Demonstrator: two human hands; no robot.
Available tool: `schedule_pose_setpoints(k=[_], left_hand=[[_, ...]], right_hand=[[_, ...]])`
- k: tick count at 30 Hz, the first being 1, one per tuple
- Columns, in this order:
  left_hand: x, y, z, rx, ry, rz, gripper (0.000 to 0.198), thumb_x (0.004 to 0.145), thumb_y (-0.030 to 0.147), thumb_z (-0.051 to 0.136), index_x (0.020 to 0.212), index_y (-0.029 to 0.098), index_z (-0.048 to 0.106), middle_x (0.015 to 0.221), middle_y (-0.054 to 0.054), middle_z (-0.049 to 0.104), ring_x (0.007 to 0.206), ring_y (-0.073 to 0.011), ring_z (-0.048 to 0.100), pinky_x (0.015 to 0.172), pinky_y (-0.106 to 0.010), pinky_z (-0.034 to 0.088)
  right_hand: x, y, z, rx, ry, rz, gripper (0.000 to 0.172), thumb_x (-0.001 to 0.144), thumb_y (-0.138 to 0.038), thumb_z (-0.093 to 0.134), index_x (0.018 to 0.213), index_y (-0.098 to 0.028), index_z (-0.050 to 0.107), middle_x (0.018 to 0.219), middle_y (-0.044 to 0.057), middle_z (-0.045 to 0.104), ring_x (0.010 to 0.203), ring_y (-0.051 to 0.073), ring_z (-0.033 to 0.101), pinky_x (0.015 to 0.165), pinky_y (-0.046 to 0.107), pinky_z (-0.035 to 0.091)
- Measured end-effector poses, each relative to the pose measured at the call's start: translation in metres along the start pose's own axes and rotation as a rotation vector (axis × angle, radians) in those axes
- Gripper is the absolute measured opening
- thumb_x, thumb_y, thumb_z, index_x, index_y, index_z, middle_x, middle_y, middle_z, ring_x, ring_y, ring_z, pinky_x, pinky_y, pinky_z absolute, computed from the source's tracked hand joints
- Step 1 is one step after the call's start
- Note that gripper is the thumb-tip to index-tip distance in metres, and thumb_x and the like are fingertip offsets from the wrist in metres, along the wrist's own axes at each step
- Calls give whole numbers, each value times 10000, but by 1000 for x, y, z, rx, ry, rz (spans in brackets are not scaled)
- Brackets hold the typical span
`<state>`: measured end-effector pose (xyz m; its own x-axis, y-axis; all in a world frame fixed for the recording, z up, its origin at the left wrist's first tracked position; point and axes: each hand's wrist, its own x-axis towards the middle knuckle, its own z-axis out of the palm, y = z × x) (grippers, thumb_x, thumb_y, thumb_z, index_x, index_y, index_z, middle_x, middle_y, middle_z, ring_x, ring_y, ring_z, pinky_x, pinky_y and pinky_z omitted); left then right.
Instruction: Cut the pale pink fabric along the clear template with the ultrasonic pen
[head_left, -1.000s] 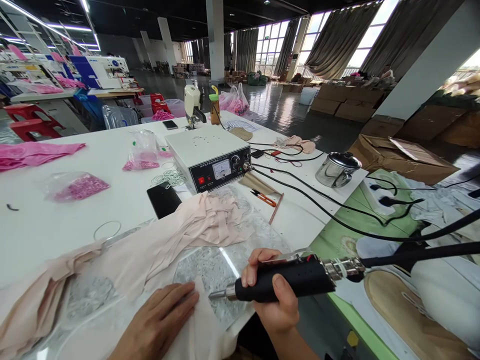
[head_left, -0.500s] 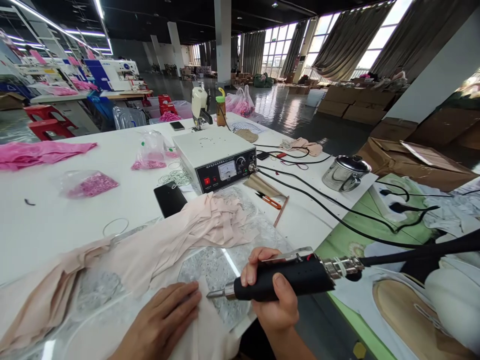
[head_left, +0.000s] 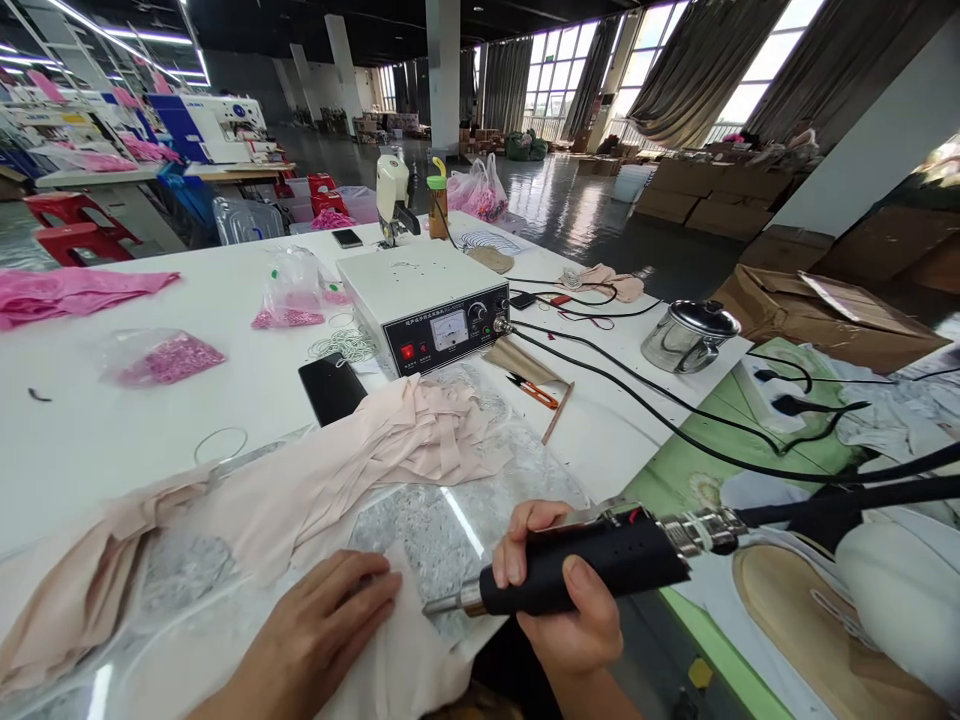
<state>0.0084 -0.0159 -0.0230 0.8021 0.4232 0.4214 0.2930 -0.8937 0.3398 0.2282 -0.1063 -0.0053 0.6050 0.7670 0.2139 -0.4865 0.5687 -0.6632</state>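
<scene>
My left hand (head_left: 322, 615) lies flat, fingers stretched out, on a pale pink fabric piece (head_left: 409, 650) at the table's near edge. Wrapped round the black body of a corded handheld ultrasonic cutter (head_left: 592, 565) is my right hand (head_left: 566, 610). The cutter's pointed metal tip (head_left: 446, 605) is at the fabric's right edge, just right of my left fingertips; whether it touches cannot be made out. Beyond my hands, a heap of pale pink fabric strips (head_left: 375, 440) lies on a grey marbled sheet (head_left: 420, 520). More folded fabric (head_left: 82, 590) is at the left.
A control box (head_left: 435, 310) with a dial stands behind the strips, its black cable (head_left: 637, 380) running right. Around it are a phone (head_left: 332, 388), orange thread snips (head_left: 534, 391), a metal mug (head_left: 690, 337) and bags of pink pieces (head_left: 169, 360). A green surface (head_left: 690, 480) adjoins at right.
My right hand and the cutter have shifted slightly right and down, drawing the tip a little farther from my left fingers. The camera view has shifted slightly. My left hand stays on the fabric.
</scene>
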Motion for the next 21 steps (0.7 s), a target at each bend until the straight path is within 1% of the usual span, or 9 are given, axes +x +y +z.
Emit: schedule_pose_setpoints(k=[3, 8, 11, 16, 21], left_hand=[[-1, -1, -1, -9, -2, 6, 246, 1077, 225, 450, 1147, 243, 685, 1084, -55, 684, 975, -165, 680, 824, -236, 577], [-4, -2, 1, 24, -4, 15, 238, 1083, 256, 449, 1141, 248, 679, 1090, -50, 688, 984, -169, 672, 838, -241, 572], [-5, -3, 1, 36, -4, 18, 245, 1083, 257, 445, 1138, 246, 684, 1094, -51, 694, 999, -170, 673, 863, -243, 567], [-4, -3, 1, 36, 9, 27, 247, 1079, 265, 452, 1132, 252, 693, 1081, -45, 705, 989, -174, 685, 856, -251, 578], [-8, -3, 2, 19, 4, 1, 247, 1082, 272, 452, 1146, 253, 689, 1113, -39, 700, 1027, -169, 673, 894, -240, 566]], right_hand=[[0, 1, 4, 26, 1, -3, 230, 813, -423, 644, 899, -225, 725, 794, 15, 625, 487, 99, 554, 471, 261, 505], [3, 6, 10, 33, 40, -35, 224, 800, -413, 652, 882, -219, 729, 783, 17, 629, 474, 103, 549, 454, 265, 500], [5, 9, 11, 18, 28, -32, 220, 794, -413, 660, 873, -220, 731, 776, 18, 627, 471, 111, 550, 447, 274, 496], [9, 7, 7, -8, 21, -37, 225, 797, -419, 642, 875, -226, 728, 777, 21, 616, 473, 109, 539, 450, 272, 490], [8, -1, 1, -33, 24, -12, 226, 788, -419, 652, 864, -220, 730, 756, 23, 612, 469, 118, 539, 439, 277, 485]])
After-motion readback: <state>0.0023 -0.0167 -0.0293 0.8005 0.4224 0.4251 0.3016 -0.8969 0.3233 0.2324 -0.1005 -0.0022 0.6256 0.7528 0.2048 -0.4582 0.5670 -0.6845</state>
